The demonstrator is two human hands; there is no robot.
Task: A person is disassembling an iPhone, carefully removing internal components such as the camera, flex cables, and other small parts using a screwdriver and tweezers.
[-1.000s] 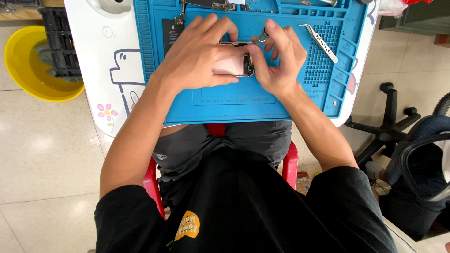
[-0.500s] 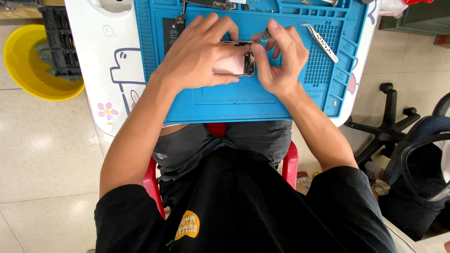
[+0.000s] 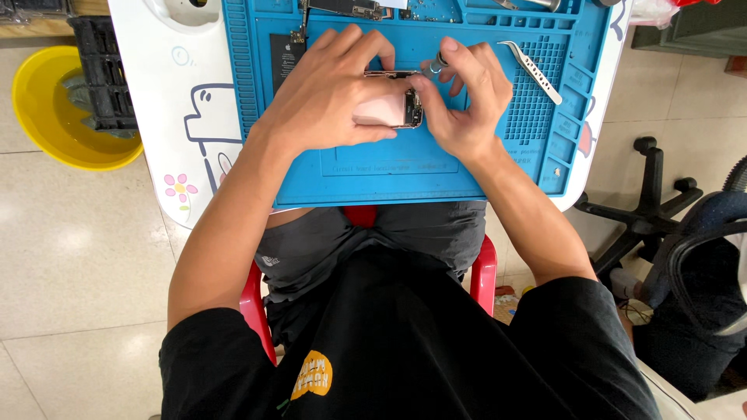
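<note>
A small pinkish phone body [image 3: 385,109], back up with its dark inner parts showing at its right end, lies near the middle of a blue work mat [image 3: 389,175] on a white counter [image 3: 167,132]. The left hand [image 3: 334,89] covers the phone's left half from about ten o'clock, fingers spread across the top edge and thumb laid along the near edge, pinning it down. The right hand [image 3: 467,101] comes in from three o'clock, fingers curled narrow around a thin tool with a small round silvery end [image 3: 437,62], its thumb touching the phone's right end.

At two o'clock from the phone, a pair of silver tweezers [image 3: 531,70] lies slanted on the mat's gridded patch, apart from the right hand. At eleven o'clock a flat black battery [image 3: 285,54] rests on the mat, partly under the left hand's fingers. Off the counter at nine o'clock, a yellow basin [image 3: 58,132] sits on the tiled floor beside a black crate [image 3: 101,70]. At four o'clock stands a dark office chair [image 3: 685,257].
</note>
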